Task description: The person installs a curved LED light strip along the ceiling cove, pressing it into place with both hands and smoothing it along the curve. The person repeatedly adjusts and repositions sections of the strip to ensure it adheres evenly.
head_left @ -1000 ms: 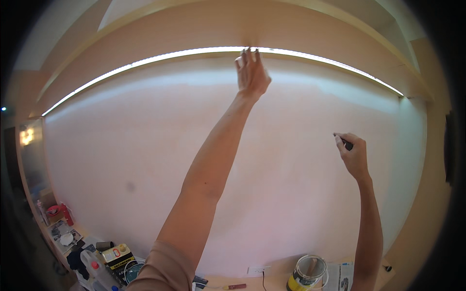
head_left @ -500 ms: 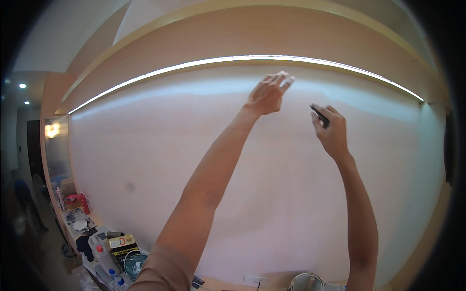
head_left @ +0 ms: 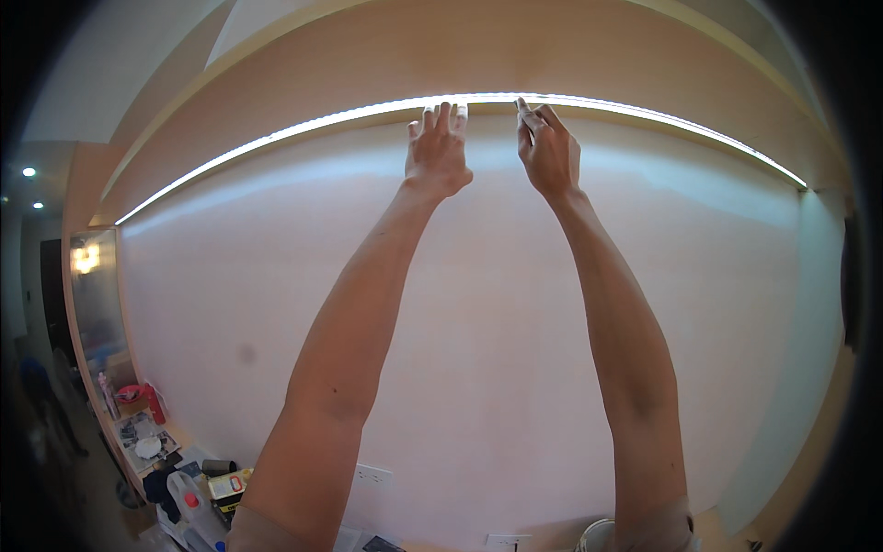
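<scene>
A bright light strip (head_left: 492, 97) runs along the underside of the wooden overhead panel (head_left: 441, 51). My left hand (head_left: 438, 155) is raised to it, with its fingers spread and their tips at the strip's lower edge. Just to the right, my right hand (head_left: 554, 158) is closed round a slim dark tool (head_left: 531, 136). Fingers cover most of that tool, and its upper end is at the strip. Behind both arms stands the pale wall (head_left: 497, 322), whitest just under the light.
At lower left, a counter carries a red bowl (head_left: 131, 394), a red-capped plastic jug (head_left: 198, 520) and a yellow-and-black can (head_left: 230, 483). Wall sockets (head_left: 373, 475) sit low down. A round tub (head_left: 596, 535) shows beside my right forearm. A glass-fronted cabinet (head_left: 99, 285) stands at left.
My left hand has moved left and up to the light strip. My right hand has risen and shifted left, bringing the dark tool up to the strip.
</scene>
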The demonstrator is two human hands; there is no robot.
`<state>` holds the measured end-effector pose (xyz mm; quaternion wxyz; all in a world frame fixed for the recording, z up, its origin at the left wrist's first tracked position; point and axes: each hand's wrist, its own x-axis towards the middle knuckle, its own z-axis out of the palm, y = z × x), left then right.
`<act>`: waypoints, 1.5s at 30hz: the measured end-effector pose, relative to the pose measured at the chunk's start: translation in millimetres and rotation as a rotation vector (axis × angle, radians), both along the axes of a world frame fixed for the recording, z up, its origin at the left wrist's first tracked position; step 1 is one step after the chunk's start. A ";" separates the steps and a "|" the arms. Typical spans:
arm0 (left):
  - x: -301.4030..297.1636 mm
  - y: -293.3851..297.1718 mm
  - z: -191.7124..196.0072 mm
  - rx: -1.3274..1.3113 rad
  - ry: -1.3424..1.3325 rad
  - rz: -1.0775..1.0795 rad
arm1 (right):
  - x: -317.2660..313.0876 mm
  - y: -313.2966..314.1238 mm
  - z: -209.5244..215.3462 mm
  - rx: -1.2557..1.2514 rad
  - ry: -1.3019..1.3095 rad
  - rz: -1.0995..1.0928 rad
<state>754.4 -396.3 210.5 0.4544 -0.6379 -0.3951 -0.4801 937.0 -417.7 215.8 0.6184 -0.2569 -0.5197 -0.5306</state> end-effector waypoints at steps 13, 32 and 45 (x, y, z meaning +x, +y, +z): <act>-13.9 19.0 -0.1 0.078 0.010 -0.059 | -28.8 34.0 7.3 -0.002 0.041 -0.326; -22.5 25.3 0.0 0.069 0.019 -0.100 | 29.4 26.4 9.9 0.136 0.233 -0.252; 0.5 27.0 0.8 0.070 -0.002 -0.085 | 53.6 34.9 18.7 0.209 0.256 -0.362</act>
